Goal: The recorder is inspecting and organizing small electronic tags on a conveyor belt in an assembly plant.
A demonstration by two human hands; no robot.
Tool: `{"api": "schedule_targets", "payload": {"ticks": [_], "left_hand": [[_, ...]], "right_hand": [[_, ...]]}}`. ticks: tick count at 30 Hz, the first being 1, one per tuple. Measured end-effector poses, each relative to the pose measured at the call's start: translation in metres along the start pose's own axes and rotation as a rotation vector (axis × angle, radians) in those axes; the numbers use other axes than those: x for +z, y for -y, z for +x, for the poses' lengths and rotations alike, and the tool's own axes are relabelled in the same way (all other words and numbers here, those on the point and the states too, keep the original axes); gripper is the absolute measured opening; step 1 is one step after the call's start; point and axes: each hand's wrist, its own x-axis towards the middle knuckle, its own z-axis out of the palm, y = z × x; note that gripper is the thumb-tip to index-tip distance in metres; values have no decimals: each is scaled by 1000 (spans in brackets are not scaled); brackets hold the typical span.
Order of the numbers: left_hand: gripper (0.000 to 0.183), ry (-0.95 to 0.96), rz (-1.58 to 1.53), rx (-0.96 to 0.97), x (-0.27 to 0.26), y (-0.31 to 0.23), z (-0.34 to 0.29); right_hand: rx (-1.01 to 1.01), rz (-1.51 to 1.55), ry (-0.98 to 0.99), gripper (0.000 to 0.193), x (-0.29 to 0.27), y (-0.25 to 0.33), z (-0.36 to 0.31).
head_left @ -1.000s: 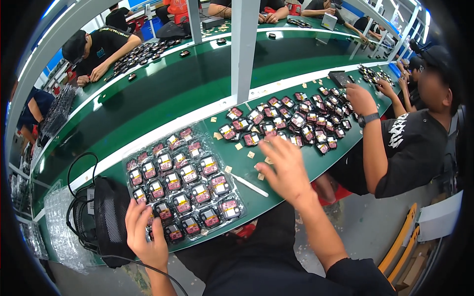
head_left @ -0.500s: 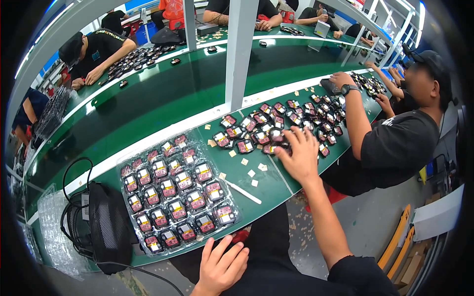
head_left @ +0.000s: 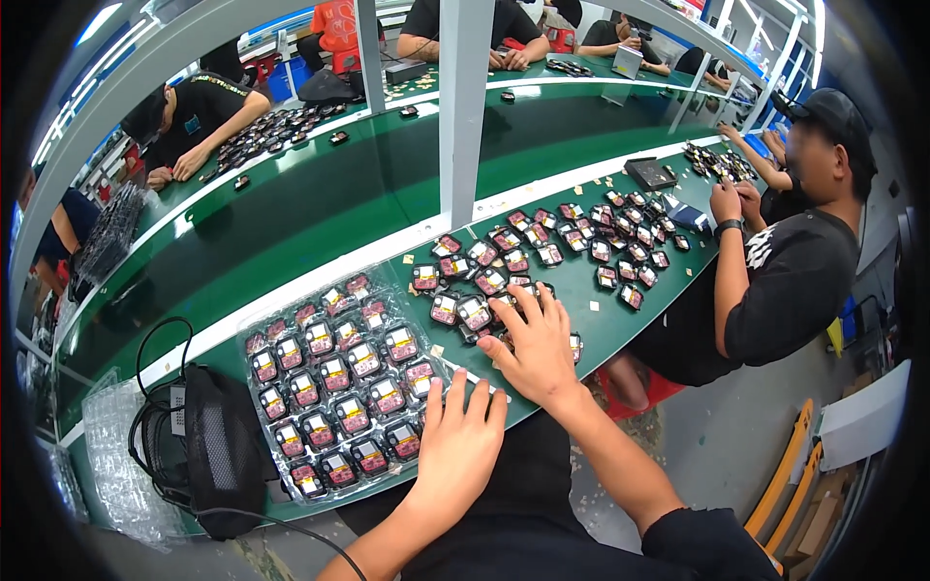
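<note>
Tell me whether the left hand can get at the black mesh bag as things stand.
Probably yes: the left hand looks free of any object, and though the filled plastic tray lies between it and the bag, the tray looks low enough to reach over.

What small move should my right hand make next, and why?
Probably your right hand should close its fingers on a black-rimmed module: they're spread over the loose pile's near side, while your left hand covers part of the clear tray.

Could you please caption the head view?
Right hand over loose black-and-pink square modules; left hand near a rectangular clear plastic tray.
</note>
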Motion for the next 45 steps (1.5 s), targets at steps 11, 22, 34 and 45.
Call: {"api": "schedule_targets", "payload": {"ticks": [11, 22, 34, 45], "left_hand": [[30, 4, 44, 130, 14, 6, 0], [27, -38, 26, 239, 25, -4, -21], [33, -200, -714, 189, -36, -25, -48], [14, -400, -2459, 416, -123, -26, -62]], "right_hand": [[1, 332, -240, 36, -30, 10, -14], [141, 394, 213, 18, -40, 35, -50], [77, 291, 286, 15, -39, 39, -49], [84, 303, 183, 19, -44, 49, -55]]}}
